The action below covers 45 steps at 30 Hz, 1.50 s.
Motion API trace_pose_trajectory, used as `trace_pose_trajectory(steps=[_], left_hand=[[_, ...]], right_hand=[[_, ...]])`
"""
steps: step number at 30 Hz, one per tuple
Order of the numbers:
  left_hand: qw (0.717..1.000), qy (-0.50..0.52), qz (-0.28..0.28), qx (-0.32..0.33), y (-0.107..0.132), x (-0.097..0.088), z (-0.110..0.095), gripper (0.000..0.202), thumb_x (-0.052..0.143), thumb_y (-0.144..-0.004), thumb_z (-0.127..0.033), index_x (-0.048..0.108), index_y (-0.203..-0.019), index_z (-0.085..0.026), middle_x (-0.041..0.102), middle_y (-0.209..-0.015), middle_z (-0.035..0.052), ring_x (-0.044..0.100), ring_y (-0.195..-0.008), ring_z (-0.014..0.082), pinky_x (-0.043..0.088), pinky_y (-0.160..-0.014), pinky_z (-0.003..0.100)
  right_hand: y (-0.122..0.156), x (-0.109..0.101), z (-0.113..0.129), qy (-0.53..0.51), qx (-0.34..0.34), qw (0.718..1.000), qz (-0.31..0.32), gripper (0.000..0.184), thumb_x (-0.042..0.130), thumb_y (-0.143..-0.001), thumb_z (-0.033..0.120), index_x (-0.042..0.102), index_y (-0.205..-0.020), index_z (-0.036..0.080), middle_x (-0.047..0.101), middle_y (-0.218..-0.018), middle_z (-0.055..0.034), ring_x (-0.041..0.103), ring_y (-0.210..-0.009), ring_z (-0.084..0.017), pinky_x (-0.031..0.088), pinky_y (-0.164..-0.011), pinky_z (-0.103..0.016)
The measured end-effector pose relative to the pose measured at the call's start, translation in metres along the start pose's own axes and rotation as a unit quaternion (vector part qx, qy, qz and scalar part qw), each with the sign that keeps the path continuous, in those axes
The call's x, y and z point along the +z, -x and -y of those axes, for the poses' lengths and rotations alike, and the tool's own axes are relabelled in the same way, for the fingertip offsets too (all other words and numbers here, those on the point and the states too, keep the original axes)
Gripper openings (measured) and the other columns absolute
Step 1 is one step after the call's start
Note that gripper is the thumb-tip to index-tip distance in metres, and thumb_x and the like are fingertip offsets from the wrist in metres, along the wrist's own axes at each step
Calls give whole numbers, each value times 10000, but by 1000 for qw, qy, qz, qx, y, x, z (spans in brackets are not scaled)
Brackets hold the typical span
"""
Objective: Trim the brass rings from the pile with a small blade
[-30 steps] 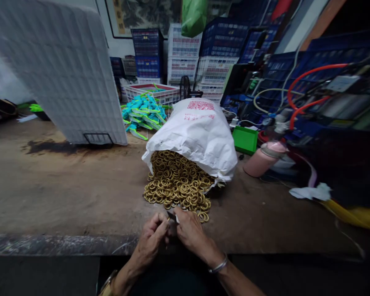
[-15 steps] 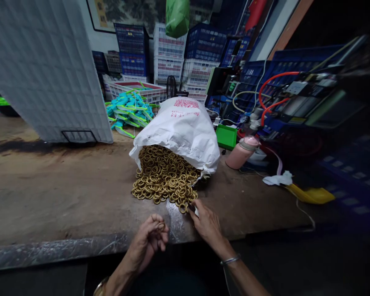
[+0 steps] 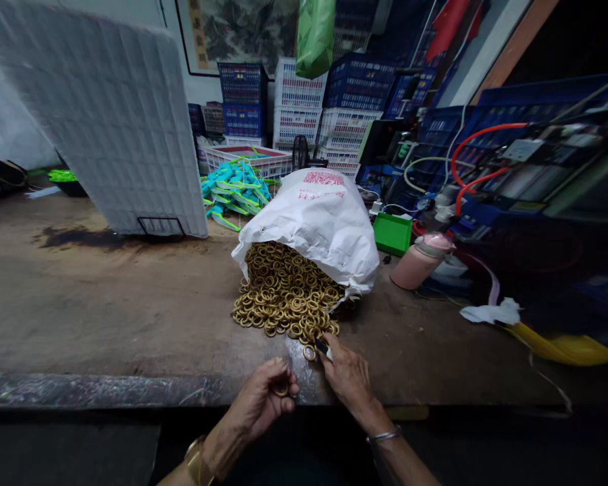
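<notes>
A white sack (image 3: 320, 226) lies on its side on the brown workbench (image 3: 106, 317), spilling a heap of brass rings (image 3: 284, 300) toward me. My left hand (image 3: 264, 403) is at the bench's near edge, fingers curled round a brass ring (image 3: 280, 389). My right hand (image 3: 345, 374) is just right of it, pinching a small dark tool (image 3: 323, 349) whose tip touches a single ring (image 3: 309, 352) at the near edge of the heap.
A tilted white gridded panel (image 3: 106, 128) stands at the back left. Teal parts (image 3: 236, 189) lie behind the sack before stacked crates (image 3: 304, 94). A green box (image 3: 392, 233), a pink bottle (image 3: 419, 260), hoses and a yellow scoop (image 3: 562, 345) crowd the right.
My hands, first together at the heap's edge, have parted. The left drew back to the bench edge with a ring; the right reached to the heap with the tool.
</notes>
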<state>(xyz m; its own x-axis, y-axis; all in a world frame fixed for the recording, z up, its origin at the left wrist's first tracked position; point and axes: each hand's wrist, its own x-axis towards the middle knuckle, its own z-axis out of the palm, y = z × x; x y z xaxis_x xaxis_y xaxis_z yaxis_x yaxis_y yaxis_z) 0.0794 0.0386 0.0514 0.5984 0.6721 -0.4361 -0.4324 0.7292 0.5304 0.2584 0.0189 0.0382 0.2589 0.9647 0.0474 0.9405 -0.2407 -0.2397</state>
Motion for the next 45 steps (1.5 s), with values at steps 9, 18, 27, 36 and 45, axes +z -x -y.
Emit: trace_pose_trajectory(steps=[9,18,27,36,45], left_hand=[[996,-90,-5,-11,-12,15,6,162,626,-678,-258,506,-676,-149,502,-516,-43,451,-421,65,348,-364,164],[971,-239,-17,23,-25,23,12,237,603,-667,-358,474,-670,-159,486,-536,-49,422,-400,52,317,-343,153],[927,-349,-32,131,-38,24,11,238,529,-731,-368,496,-856,-167,360,-437,-110,282,-357,48,211,-364,167],[893,-375,-15,248,-28,26,0,173,516,-762,-307,564,-698,-153,535,-638,-15,470,-611,109,377,-604,218],[940,-330,-15,82,-11,22,-5,293,501,-754,-456,476,-703,-169,423,-511,-69,312,-381,42,236,-367,167]], right_hand=[[0,4,-4,-25,-16,999,-36,278,480,-789,179,530,-1059,226,684,-821,-38,630,-725,-172,323,-566,-221],[-11,-3,-8,-94,12,995,20,135,443,-795,216,504,-913,197,641,-695,-26,586,-610,-164,268,-507,-224],[-5,-1,-5,-362,-21,932,-12,166,411,-795,342,453,-722,199,486,-625,36,456,-572,-105,344,-537,-198],[-7,0,19,-495,2,867,61,230,451,-778,408,424,-681,201,427,-534,65,390,-509,-88,343,-510,-194],[-4,-10,30,-480,-18,875,66,226,446,-770,396,449,-668,195,438,-567,54,406,-537,-96,346,-525,-199]])
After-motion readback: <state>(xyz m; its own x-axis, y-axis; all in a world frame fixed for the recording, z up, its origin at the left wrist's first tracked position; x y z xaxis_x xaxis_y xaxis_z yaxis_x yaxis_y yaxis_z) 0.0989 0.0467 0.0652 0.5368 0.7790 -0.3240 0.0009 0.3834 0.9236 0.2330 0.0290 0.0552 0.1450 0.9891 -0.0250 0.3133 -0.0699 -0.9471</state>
